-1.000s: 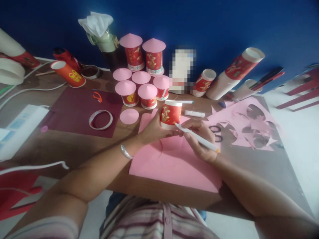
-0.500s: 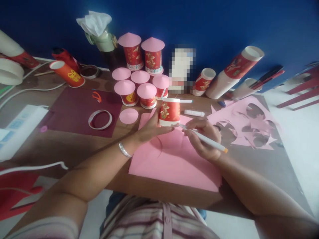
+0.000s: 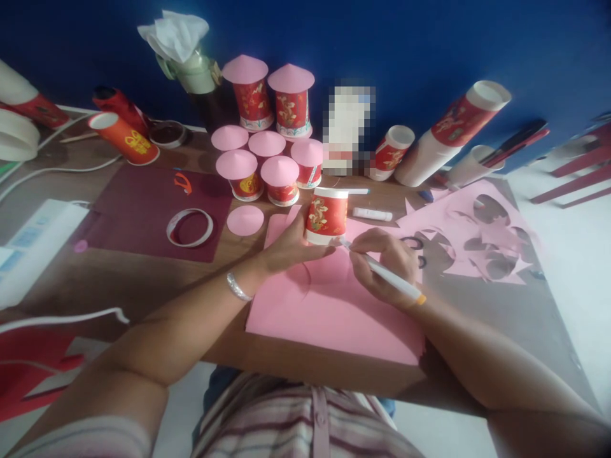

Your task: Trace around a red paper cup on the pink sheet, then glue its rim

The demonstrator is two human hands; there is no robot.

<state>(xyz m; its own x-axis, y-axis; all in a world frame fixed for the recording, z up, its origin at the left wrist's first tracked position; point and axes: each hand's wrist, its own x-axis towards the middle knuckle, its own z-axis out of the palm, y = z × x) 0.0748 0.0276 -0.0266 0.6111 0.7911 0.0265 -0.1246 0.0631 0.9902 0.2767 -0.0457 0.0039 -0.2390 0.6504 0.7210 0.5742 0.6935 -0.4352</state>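
A red paper cup (image 3: 327, 215) with gold decoration and white bands is gripped by my left hand (image 3: 291, 245), above pink paper sheets (image 3: 334, 318). My right hand (image 3: 386, 264) is closed around a white marker pen (image 3: 394, 280) with an orange end. The pen's tip meets the white band at the cup's lower right; whether it leaves a mark is too small to make out. Just behind the cup lies another thin marker (image 3: 357, 191), and a white glue stick (image 3: 372, 214) rests to its right.
Several red cups with pink cone roofs (image 3: 279, 172) stand behind my hands. Cut pink scraps (image 3: 496, 229) and dark scissors handles (image 3: 421, 251) lie right. At left are a white paper ring (image 3: 189, 228), an orange cutter (image 3: 182, 183) and a tilted orange cup (image 3: 125, 138).
My right hand and the marker have moved slightly left, and the pen tip now sits farther in on the cup's lower band. The cup has shifted a little right; the scissors handles show more.
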